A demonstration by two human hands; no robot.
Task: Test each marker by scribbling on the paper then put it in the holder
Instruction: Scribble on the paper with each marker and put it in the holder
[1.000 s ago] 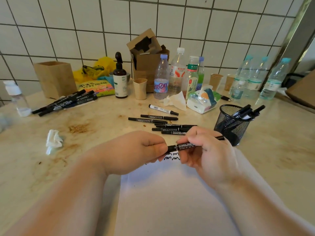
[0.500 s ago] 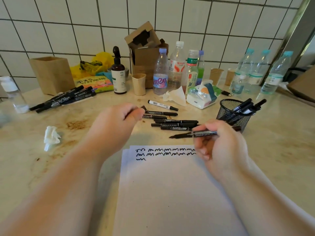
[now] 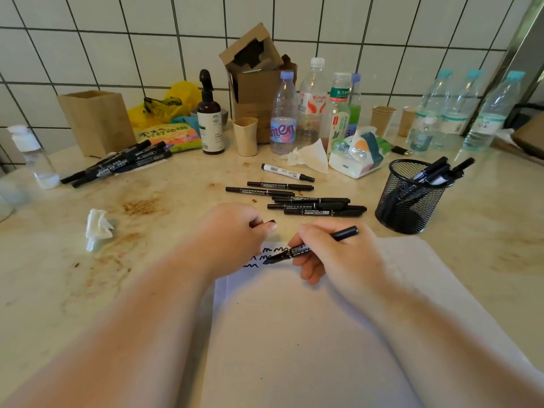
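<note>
On the white paper [image 3: 309, 334] spread over the stained counter [image 3: 88, 275], the right hand [image 3: 332, 257] grips a black marker [image 3: 312, 245] in a writing hold, its fingers [image 3: 309, 273] curled tight around the barrel. The marker slants down to the left, its tip at the paper just beside a few rows of black scribbles [image 3: 272, 253]; whether the tip touches cannot be told. The left hand [image 3: 235, 234] rests at the paper's top left corner, thumb and forefinger pinching a small dark cap [image 3: 270, 221]. Beyond the hands, a loose cluster of black markers [image 3: 309, 203] lies flat on the counter. To the right of it stands the black mesh holder [image 3: 409, 198], upright, with several markers leaning inside. Another pile of markers [image 3: 117, 164] lies far left near a brown paper box [image 3: 97, 122].
</note>
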